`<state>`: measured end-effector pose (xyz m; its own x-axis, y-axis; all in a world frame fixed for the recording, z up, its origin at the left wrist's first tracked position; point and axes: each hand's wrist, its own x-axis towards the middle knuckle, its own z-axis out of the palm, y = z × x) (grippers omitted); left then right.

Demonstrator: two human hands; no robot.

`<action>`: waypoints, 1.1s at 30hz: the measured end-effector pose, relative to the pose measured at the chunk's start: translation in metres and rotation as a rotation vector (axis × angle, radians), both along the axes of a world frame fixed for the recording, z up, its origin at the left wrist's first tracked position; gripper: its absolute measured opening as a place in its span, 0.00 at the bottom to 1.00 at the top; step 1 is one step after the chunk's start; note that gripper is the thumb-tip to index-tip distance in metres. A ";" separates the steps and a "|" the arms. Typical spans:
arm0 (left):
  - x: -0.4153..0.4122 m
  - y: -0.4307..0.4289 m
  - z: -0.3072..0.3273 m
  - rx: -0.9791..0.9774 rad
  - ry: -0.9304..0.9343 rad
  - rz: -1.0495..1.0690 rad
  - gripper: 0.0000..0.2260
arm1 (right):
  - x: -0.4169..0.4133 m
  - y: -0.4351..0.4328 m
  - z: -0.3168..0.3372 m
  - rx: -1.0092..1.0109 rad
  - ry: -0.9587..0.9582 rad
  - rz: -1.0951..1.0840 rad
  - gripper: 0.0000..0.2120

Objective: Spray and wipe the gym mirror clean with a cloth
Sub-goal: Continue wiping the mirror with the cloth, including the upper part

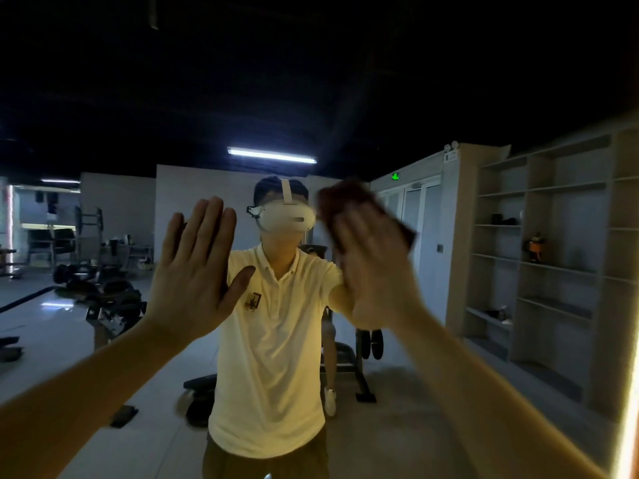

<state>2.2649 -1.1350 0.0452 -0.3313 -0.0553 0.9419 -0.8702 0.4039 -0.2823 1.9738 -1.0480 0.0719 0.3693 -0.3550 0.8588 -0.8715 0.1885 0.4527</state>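
The left hand is raised flat, fingers straight, before the large wall mirror, left of the white headset reflected there. Right of that headset, the blurred right hand presses a dark reddish-brown cloth to the glass with outstretched fingers.

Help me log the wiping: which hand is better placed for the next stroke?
Right: the right hand presses the dark reddish-brown cloth against the gym mirror; the left hand is flat and bare.
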 end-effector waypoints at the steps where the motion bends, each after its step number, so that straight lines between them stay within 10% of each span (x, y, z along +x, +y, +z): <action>1: 0.001 0.000 0.000 0.000 -0.003 0.002 0.39 | -0.026 0.007 0.013 -0.080 -0.136 -0.061 0.26; 6: -0.003 0.005 0.001 -0.005 -0.002 -0.020 0.38 | -0.030 0.011 0.069 -0.500 -0.832 0.126 0.26; 11: 0.002 0.016 0.014 -0.025 0.017 -0.006 0.34 | 0.102 -0.012 0.037 -0.212 -0.449 0.326 0.28; 15: 0.008 0.018 0.056 -0.019 0.041 -0.009 0.34 | 0.039 -0.007 0.047 -0.058 0.041 0.150 0.29; 22: 0.007 0.005 0.079 0.002 0.059 0.024 0.38 | -0.023 0.009 0.123 -0.485 -0.746 0.129 0.28; 30: 0.008 0.003 0.078 -0.002 0.058 0.015 0.38 | 0.044 -0.013 0.091 -0.181 -0.018 0.212 0.27; 33: 0.008 0.003 0.078 0.002 0.058 0.023 0.38 | -0.027 0.010 0.121 -0.235 -0.259 0.055 0.29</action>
<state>2.2728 -1.1325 0.1231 -0.2747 -0.0642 0.9594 -0.8940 0.3845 -0.2302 1.9472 -1.0382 0.1932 0.1413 -0.1226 0.9824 -0.9635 0.2110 0.1649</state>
